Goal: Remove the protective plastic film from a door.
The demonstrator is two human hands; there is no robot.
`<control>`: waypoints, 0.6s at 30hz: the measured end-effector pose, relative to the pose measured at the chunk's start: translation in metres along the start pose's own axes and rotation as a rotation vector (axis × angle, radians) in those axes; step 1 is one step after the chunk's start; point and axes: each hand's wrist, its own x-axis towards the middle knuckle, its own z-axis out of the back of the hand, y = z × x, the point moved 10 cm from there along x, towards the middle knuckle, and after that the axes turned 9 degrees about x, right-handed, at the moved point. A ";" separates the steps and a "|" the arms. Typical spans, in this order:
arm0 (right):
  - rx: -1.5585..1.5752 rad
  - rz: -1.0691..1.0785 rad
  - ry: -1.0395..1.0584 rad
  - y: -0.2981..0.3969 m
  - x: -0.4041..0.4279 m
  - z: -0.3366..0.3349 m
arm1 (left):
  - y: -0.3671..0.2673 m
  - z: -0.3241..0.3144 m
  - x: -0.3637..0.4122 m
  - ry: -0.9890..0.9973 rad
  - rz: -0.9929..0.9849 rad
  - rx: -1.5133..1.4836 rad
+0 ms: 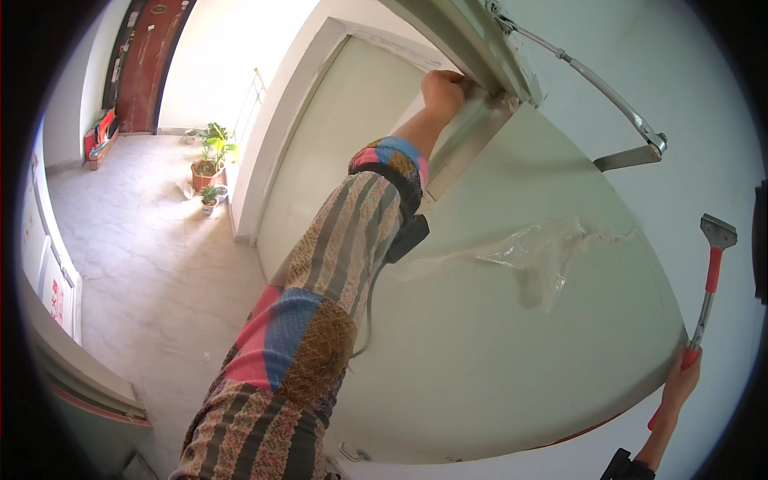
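Observation:
My left hand (443, 93) is raised to the top of a pale green door frame (462, 45). Its fingers curl against the frame's edge, and the fingertips are hidden. A patterned sleeve with a dark band covers the arm. At the lower right, my right hand (681, 379) grips a long-handled scraper (712, 270) by its red lower grip. The scraper points up, its wide metal head above the hand and apart from the door. A pale green door leaf (510, 360) spans the space between my arms, with loose clear plastic film (540, 246) hanging from its face.
A metal door-closer arm (606, 90) and its bracket (630, 157) project at the upper right. Low on the door is a handle (354, 453). Potted plants (207, 171) stand on the hallway floor (150, 240). Farther back is a reddish-brown door (150, 66).

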 end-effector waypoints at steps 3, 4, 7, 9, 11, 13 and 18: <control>0.002 -0.011 -0.033 -0.004 0.001 0.005 | -0.003 0.001 0.010 0.024 -0.078 0.060; -0.018 -0.015 -0.018 -0.003 0.001 0.006 | -0.008 -0.001 0.011 0.045 -0.125 0.099; -0.038 -0.012 -0.006 -0.007 0.002 0.006 | -0.014 -0.009 0.019 0.015 -0.206 0.287; -0.038 -0.006 -0.007 -0.012 0.002 0.006 | -0.004 -0.011 0.024 -0.005 -0.201 0.338; -0.014 -0.016 0.000 -0.016 0.002 0.002 | 0.012 -0.009 0.028 -0.025 -0.199 0.394; -0.039 0.001 -0.021 -0.019 0.003 0.005 | 0.027 0.003 0.027 -0.105 -0.313 0.715; -0.060 0.012 -0.007 -0.019 0.005 0.007 | 0.117 0.034 0.002 0.130 0.242 0.139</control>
